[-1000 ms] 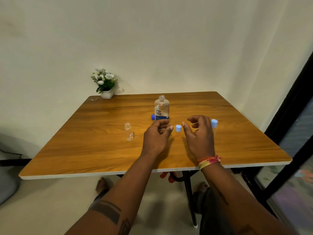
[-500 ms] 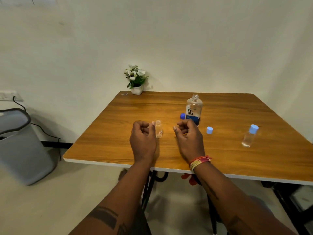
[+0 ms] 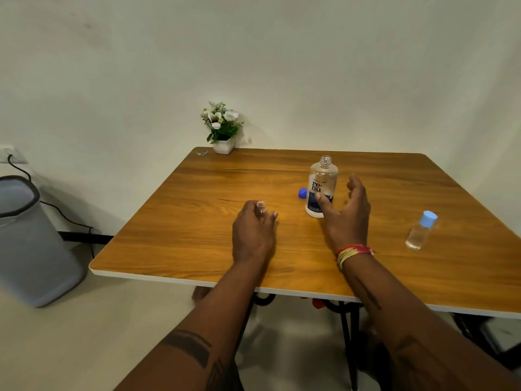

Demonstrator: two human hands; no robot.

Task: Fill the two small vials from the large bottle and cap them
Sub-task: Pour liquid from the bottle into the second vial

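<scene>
While left fingers (image 3: pixel 260 218) grip an uncapped vial (image 3: pixel 261 206), right fingers (image 3: pixel 355 185) (spread, empty) flank the bottle (image 3: pixel 322 184) — apart.

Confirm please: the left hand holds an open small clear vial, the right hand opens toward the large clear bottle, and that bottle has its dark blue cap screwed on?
Not quite. In the head view the large clear bottle is uncapped; its dark blue cap lies on the wooden table beside it. The rest is right.

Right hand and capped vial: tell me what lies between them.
Only bare table shows in the head view between the right hand and the capped vial.
</scene>
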